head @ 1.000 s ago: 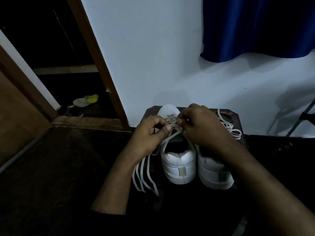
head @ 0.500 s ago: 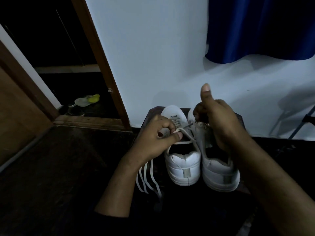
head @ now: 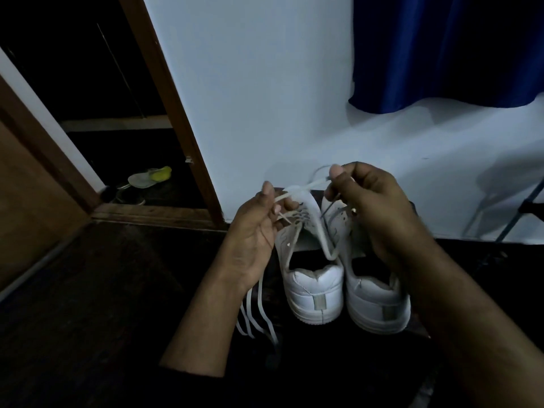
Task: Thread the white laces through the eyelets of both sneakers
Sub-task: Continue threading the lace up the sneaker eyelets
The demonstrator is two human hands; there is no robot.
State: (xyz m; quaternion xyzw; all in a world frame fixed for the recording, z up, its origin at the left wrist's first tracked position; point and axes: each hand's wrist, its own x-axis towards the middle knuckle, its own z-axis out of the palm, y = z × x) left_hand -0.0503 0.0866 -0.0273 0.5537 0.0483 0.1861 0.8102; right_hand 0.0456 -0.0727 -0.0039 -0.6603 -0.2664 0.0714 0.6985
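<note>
1. Since half a second ago, right hand point(head: 374, 210) has tucked its thumb, pinching the white lace point(head: 297, 191).
2. Left hand point(head: 259, 231) pinches the lace above the left sneaker point(head: 312, 287), which stands beside the right sneaker point(head: 376, 301).

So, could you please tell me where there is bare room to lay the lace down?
The dark floor left of the left hand, up to the door sill, looks bare. It is crowded around the two sneakers, with loose laces hanging below that hand and the right hand over them.

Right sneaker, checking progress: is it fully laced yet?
No, the right sneaker shows bare eyelets, while both hands work the white lace over the left sneaker.
</note>
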